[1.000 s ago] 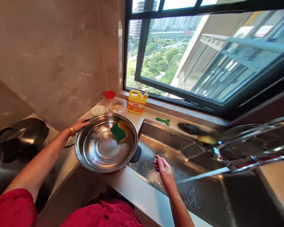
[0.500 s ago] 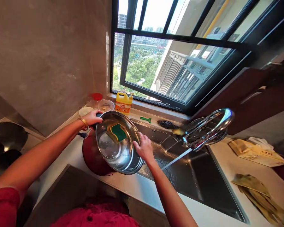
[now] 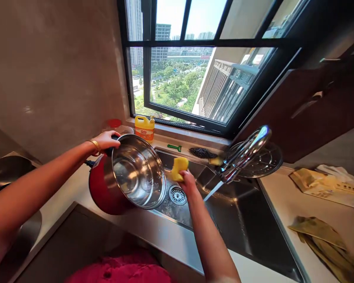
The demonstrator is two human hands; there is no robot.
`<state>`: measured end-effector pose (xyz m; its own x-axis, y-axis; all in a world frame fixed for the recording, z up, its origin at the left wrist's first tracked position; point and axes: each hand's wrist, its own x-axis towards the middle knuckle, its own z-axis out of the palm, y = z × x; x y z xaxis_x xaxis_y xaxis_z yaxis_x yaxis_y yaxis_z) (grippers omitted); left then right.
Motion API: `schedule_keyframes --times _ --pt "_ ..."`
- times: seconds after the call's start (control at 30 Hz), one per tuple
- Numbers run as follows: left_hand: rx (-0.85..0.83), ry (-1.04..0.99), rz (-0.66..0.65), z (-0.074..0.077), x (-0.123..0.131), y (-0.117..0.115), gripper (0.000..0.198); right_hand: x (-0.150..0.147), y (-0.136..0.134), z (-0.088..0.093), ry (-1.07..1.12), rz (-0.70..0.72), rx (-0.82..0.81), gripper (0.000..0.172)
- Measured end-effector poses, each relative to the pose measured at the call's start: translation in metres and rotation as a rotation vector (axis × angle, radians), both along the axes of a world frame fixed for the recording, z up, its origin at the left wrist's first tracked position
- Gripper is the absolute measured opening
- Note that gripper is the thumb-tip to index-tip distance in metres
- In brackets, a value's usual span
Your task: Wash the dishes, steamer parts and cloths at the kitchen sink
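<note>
A red pot with a shiny steel inside [image 3: 138,173] is tilted toward the sink at the counter's edge. My left hand [image 3: 107,142] is closed on its dark handle at the upper left. Over the sink, just right of the pot's rim, my right hand [image 3: 187,180] grips a yellow sponge [image 3: 179,168]. Below the sponge, the round drain [image 3: 177,195] shows in the steel sink [image 3: 244,224]. Water runs from the chrome faucet [image 3: 244,153] into the sink.
Behind the sink stand a yellow detergent bottle [image 3: 144,128], a green peeler [image 3: 174,147] and a dark scrubber [image 3: 202,152]. A wire rack [image 3: 265,159] sits behind the faucet. Brown cloths [image 3: 321,239] and a tissue pack [image 3: 324,186] lie on the right. A wok [image 3: 10,171] is at left.
The sponge has left the pot's inside and is now in my right hand, which has let go of the rim. The pot appears lower and further left in view.
</note>
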<state>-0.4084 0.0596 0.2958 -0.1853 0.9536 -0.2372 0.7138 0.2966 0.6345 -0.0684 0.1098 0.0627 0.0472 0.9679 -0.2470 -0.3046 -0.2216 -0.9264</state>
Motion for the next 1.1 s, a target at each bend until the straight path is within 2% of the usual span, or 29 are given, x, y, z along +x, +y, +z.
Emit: schedule_keyframes --times 0.07,0.13,0.23,0.27,0.33,0.43,0.6,0.67,0.8,0.97,1.1 --pt "-0.013 0.041 -0.012 0.002 0.001 -0.005 0.059 0.057 -0.023 -0.033 0.320 -0.130 -0.191 0.041" --pt "-0.033 0.085 -0.005 0.002 -0.001 -0.008 0.059 0.097 -0.047 -0.066 0.527 -0.262 -0.304 0.034" --pt "-0.074 0.143 0.017 -0.002 -0.007 -0.009 0.058 0.123 -0.067 -0.100 0.673 -0.370 -0.309 0.021" --pt "-0.091 0.151 0.013 -0.003 -0.010 -0.009 0.059 0.126 -0.066 -0.108 0.699 -0.375 -0.274 0.023" --pt "-0.122 0.176 0.008 -0.003 -0.015 -0.011 0.062 0.127 -0.059 -0.117 0.733 -0.364 -0.190 0.037" --pt "-0.145 0.227 0.018 0.002 -0.022 -0.018 0.067 0.123 -0.045 -0.127 0.771 -0.359 -0.135 0.049" --pt "-0.169 0.329 0.068 0.016 -0.037 -0.034 0.071 0.117 -0.040 -0.143 0.782 -0.409 -0.155 0.045" --pt "-0.215 0.359 0.031 0.019 -0.041 -0.035 0.066 0.117 -0.040 -0.145 0.772 -0.473 -0.207 0.044" --pt "-0.299 0.387 -0.064 0.016 -0.044 -0.025 0.056 0.119 -0.040 -0.141 0.695 -0.522 -0.226 0.037" --pt "-0.218 0.432 -0.051 0.009 -0.032 -0.009 0.050 0.118 -0.045 -0.131 0.645 -0.496 -0.147 0.039" --pt "-0.263 0.409 -0.003 0.015 -0.014 0.001 0.051 0.126 -0.048 -0.127 0.607 -0.555 -0.159 0.039"
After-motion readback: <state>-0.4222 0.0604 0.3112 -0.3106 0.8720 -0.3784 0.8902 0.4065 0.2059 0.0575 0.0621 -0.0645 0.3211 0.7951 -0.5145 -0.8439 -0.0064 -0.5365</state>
